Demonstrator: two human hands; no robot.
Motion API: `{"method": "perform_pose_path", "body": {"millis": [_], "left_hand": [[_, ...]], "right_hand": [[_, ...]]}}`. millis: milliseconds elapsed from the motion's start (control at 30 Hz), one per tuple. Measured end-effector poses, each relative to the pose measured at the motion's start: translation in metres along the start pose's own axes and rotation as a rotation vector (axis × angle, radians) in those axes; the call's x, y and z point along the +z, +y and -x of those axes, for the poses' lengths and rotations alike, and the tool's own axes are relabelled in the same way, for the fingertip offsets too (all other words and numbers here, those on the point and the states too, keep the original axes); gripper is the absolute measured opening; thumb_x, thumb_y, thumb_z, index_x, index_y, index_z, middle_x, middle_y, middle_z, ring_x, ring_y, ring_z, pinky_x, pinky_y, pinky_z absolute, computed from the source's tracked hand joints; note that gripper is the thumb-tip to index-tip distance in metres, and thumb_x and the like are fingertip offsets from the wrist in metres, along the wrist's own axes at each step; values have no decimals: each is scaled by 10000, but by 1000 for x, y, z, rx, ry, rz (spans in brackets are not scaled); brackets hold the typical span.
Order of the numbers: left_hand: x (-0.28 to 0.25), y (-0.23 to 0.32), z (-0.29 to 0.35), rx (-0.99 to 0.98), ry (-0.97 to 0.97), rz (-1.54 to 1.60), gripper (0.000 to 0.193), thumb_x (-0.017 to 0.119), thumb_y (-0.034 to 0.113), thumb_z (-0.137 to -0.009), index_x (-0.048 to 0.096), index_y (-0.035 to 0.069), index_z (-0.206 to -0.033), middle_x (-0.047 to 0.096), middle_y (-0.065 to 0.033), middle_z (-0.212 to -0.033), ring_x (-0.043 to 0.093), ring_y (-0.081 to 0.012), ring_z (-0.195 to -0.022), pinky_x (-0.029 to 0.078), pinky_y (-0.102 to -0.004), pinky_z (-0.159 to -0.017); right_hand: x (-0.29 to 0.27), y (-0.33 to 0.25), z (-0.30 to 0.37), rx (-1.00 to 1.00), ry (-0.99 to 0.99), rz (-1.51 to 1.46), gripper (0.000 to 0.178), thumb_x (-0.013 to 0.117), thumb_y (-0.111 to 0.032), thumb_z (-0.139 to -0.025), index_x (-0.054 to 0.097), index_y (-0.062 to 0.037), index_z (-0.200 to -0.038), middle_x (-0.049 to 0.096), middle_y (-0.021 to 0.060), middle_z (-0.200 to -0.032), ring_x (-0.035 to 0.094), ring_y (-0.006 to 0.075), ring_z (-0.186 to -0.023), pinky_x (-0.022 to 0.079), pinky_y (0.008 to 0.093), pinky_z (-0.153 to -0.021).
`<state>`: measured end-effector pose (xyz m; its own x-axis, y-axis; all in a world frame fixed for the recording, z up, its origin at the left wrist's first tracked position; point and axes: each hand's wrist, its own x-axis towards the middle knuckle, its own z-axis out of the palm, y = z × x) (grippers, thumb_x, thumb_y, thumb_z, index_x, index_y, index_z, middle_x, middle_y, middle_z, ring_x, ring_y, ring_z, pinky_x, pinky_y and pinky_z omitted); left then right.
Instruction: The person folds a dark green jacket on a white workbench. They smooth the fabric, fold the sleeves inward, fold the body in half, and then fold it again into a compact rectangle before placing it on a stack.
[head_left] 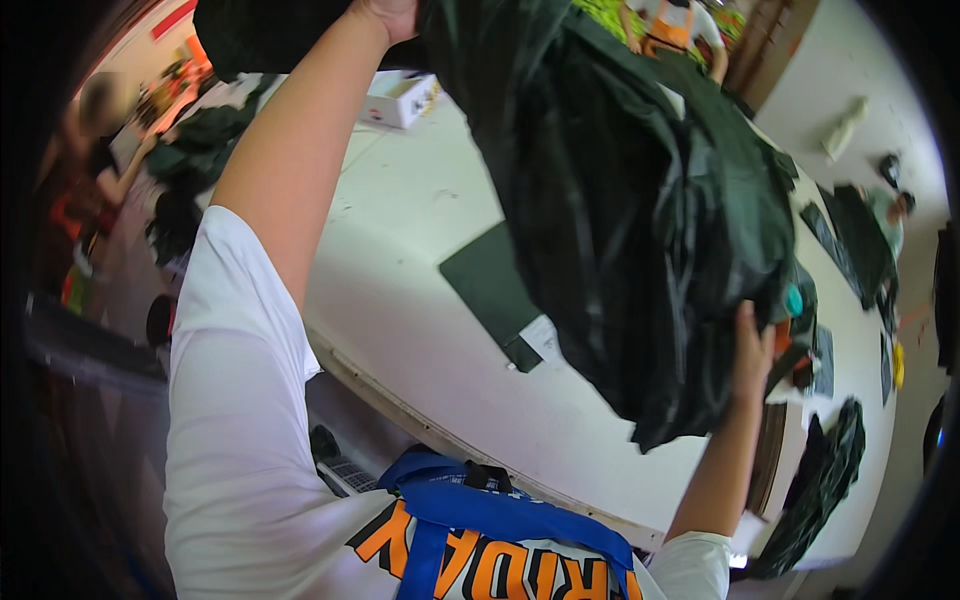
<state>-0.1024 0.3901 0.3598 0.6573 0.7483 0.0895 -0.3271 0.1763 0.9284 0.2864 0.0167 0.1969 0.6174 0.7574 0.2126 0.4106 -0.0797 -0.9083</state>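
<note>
The left hand (392,12) is at the top edge of the frame, left of centre, with dark material on both sides of it; its fingers are cut off or covered, so I cannot tell whether they are closed. The right hand (752,352), at mid-height toward the right, appears to grasp the right edge of a dark green cloth (640,200), with some fingers hidden behind it. That cloth is off the counter (390,235), strung between the two hands: its long axis slants from the top centre down to the right, and its lowest corner hangs free, left of the right wrist. The left hand is nearer its upper end, the right hand its lower flank. Whether the dark material at the upper left belongs to the same piece is unclear, as the frame cuts it off. Beneath, partly covered by the hanging cloth, a flat dark green piece (485,285) with a white tag (541,338) lies on the counter. A white box (398,100) stands beyond, just right of the left forearm. Teal and orange items (794,300) beside the right hand are mostly blocked. A crumpled dark bundle (822,490) hangs at the lower right.
</note>
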Motion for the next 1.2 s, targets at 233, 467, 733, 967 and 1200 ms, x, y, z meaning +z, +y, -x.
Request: {"method": "perform_pose_path", "body": {"millis": [233,467,733,967,1200], "left_hand": [[-69,-145,-105,129,283,-420,263,597,45,-727,626,-10,-983,656,-96,-883,613,-217,-775,505,-348,-699],[-27,-343,-10,-59,301,-1111,1120,790,474,-650,176,51,-1486,235,-320,-1462,251,-424,-1373,290,-464,-1095],[11,-408,79,-428,217,-875,936,612,-6,-698,176,249,-1486,374,-220,-1414,509,-387,-1173,442,-391,-947],[-71,-294,163,138,597,88,839,393,-97,-700,210,211,-1458,439,-190,-1334,496,-337,-1202,461,-453,-977],[-104,-394,289,-116,872,-1346,660,571,-5,-722,378,50,-1351,461,-200,-1255,432,-363,-1187,347,-443,-1010]], "right_hand": [[106,94,35,706,49,-446,664,596,-435,-914,454,59,-1336,539,110,-1294,538,219,-1123,408,292,-953],[122,213,81,535,253,252,573,639,-234,-891,391,6,-1350,509,132,-1230,526,265,-1079,431,362,-903],[268,130,-4,-35,-184,667,673,711,-229,-787,405,32,-1327,555,244,-1159,533,412,-1063,432,454,-938],[144,161,-33,219,-84,-300,493,604,57,-748,547,-93,-1214,605,49,-930,587,122,-881,474,276,-813],[173,131,16,-341,-81,731,517,661,-39,-740,520,-51,-1238,541,174,-1175,491,350,-1132,386,439,-988]]}}
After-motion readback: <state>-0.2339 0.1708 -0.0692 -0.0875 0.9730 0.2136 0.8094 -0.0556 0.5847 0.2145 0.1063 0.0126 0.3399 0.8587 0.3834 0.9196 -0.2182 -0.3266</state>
